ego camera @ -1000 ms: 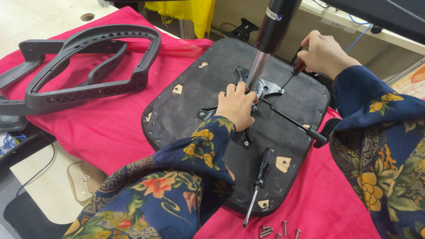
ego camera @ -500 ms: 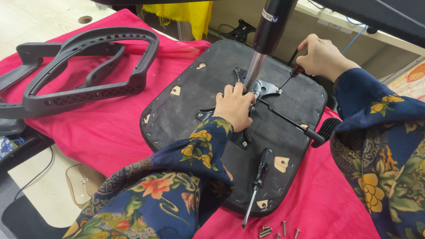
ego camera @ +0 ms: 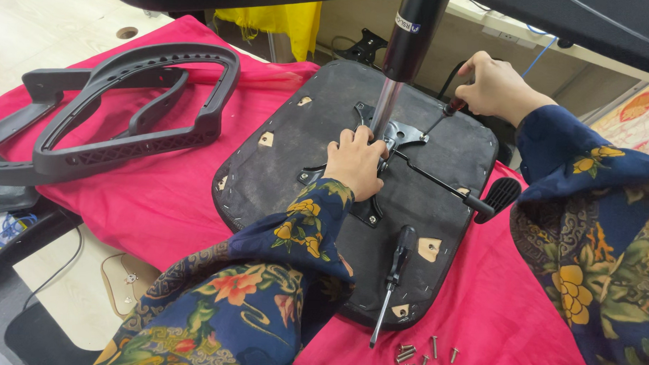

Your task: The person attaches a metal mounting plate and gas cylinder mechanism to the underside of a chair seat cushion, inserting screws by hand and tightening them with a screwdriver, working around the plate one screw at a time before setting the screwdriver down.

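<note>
An upturned black chair seat (ego camera: 296,160) lies on a red cloth (ego camera: 158,198), with a metal mounting plate (ego camera: 405,133) and a gas-lift column (ego camera: 408,41) standing at its middle. My left hand (ego camera: 355,162) rests on the plate at the base of the column. My right hand (ego camera: 497,86) grips a dark-handled screwdriver (ego camera: 442,116) whose tip points down at the plate. A black lever (ego camera: 447,185) sticks out from the plate to the right. A second black screwdriver (ego camera: 393,278) lies loose on the seat's near edge.
A black plastic chair back frame (ego camera: 125,118) lies on the cloth at the left. Several loose screws (ego camera: 423,351) sit on the cloth near the front. A yellow cloth (ego camera: 287,19) hangs at the back. Floor and cables show at the lower left.
Both hands stay in place on the plate and the screwdriver. The view has shifted slightly.
</note>
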